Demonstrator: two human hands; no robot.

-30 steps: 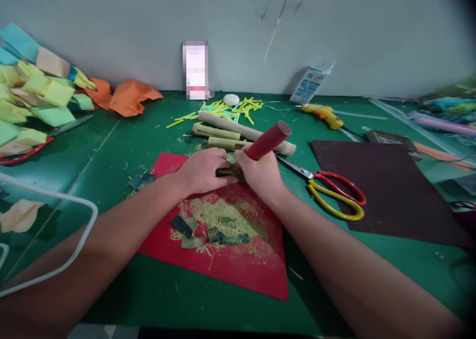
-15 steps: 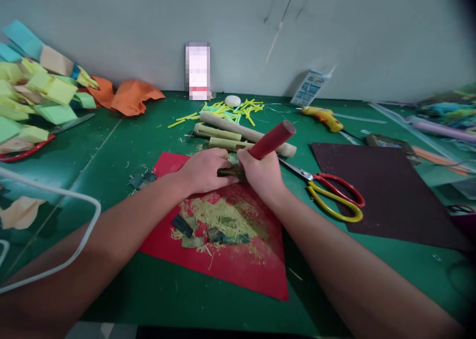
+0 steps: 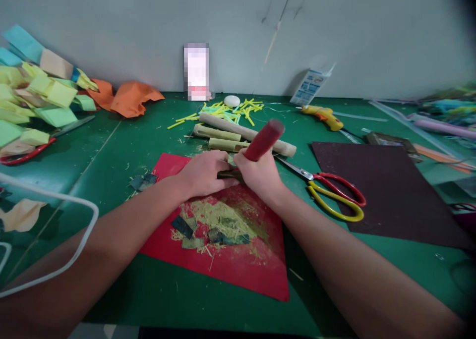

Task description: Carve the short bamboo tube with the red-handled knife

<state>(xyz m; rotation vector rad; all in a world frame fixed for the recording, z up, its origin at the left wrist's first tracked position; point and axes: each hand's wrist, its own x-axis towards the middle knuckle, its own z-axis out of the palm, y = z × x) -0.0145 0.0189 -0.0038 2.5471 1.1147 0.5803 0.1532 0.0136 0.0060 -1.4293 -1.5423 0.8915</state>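
My right hand is wrapped round a red-handled tool whose handle slants up to the right; its working end is hidden between my hands. My left hand is closed over a dark greenish piece and presses it down at the far edge of a red sheet. Yellow-green shavings and a few dark scraps lie on that sheet just below my hands. Pale bamboo sticks lie right behind my hands.
Red-and-yellow scissors lie right of my hand, beside a dark sheet. A yellow glue gun, yellow strips, orange paper, a pile of coloured papers and a white cable lie on the green mat.
The red handle has tipped a little toward the left and nearer my hands. Both hands stay closed in the same spot.
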